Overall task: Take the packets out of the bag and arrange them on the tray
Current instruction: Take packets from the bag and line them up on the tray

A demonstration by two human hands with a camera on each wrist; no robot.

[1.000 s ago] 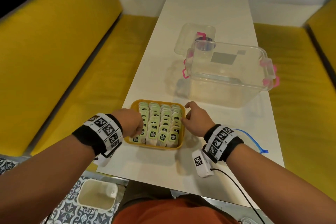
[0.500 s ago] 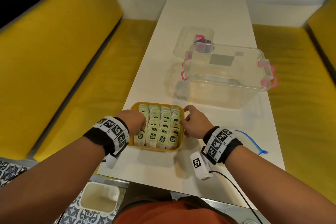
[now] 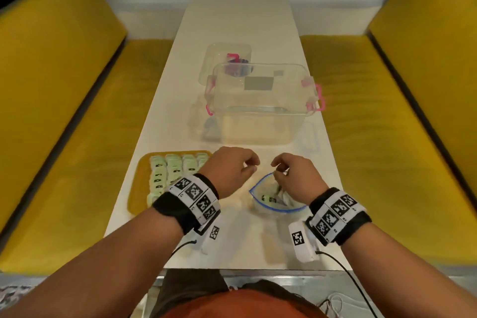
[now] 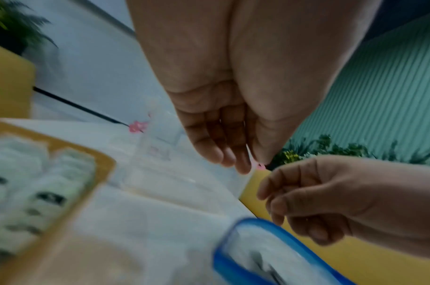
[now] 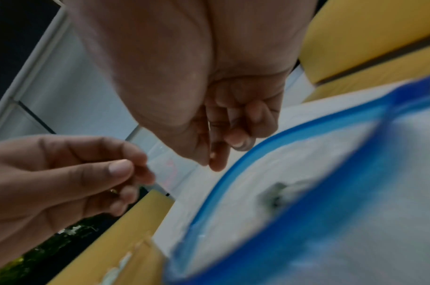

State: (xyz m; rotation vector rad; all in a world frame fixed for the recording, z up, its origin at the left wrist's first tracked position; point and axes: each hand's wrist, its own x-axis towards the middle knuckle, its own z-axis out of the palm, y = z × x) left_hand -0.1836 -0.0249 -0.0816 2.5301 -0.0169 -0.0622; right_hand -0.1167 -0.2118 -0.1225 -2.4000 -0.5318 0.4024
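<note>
both forearms reach forward over the near end of the white table [image 3: 240, 23], wrists level and nearly side by side, palms down. left hand [image 3: 229, 170] hangs above the table between the tray [image 3: 140, 175] and the bag [image 3: 273, 199], fingers loosely curled, thumb tip close to the forefinger; it looks like it holds nothing, though the wrist views are blurred so a thin edge between the tips can't be ruled out. right hand [image 3: 294, 178] sits over the far rim of the bag, fingers curled downward, fingertips [image 5: 218, 165] right at the blue zip edge; can't tell if they pinch the rim or just touch it. the two hands are near each other, apart, knuckles facing. the bag is a clear zip bag with a blue rim, mouth open upward, lying on the table just right of centre, under the right wrist; a few packets [image 3: 271, 197] show inside, white with a green and dark label. the tray is orange, at the left near corner of the table, partly hidden by the left wrist, filled with rows of pale green packets standing on edge. beyond the hands stands a clear plastic box [image 3: 260, 100] with pink clips, and a smaller clear container [image 3: 224, 59] behind it. yellow benches [image 3: 62, 100] run on both sides of the table. both wrists wear black bands with checkered markers [image 3: 196, 193].
</note>
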